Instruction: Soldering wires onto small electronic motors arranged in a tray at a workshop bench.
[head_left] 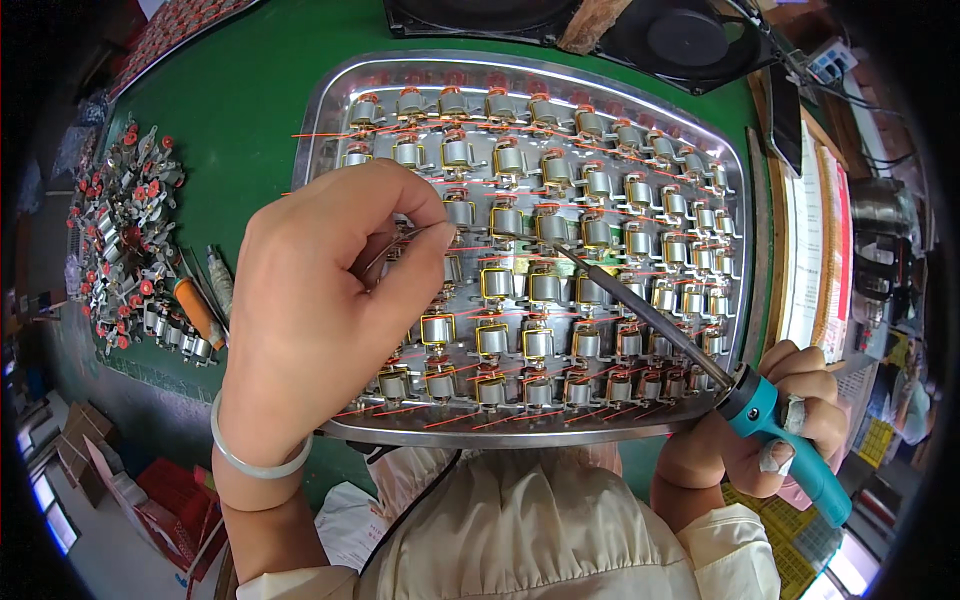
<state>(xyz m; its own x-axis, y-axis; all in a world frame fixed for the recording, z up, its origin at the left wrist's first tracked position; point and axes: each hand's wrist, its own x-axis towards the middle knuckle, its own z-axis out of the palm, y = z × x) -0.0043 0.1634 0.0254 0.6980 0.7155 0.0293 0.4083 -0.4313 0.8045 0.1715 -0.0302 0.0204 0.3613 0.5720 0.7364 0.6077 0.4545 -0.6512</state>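
I'm seeing the left hand [320, 300] pinching tweezers [400, 245] over the metal tray [330, 110], tips w/ a small motor [458, 212] mid-tray. Right hand [775, 430] is gripping a teal soldering iron [790, 435] at the tray's near-right corner, its tip reaching toward the same spot.

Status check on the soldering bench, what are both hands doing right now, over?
Left hand pinching tweezers over the metal tray. Right hand gripping teal soldering iron, tip among small motor coils. Nothing blocking.
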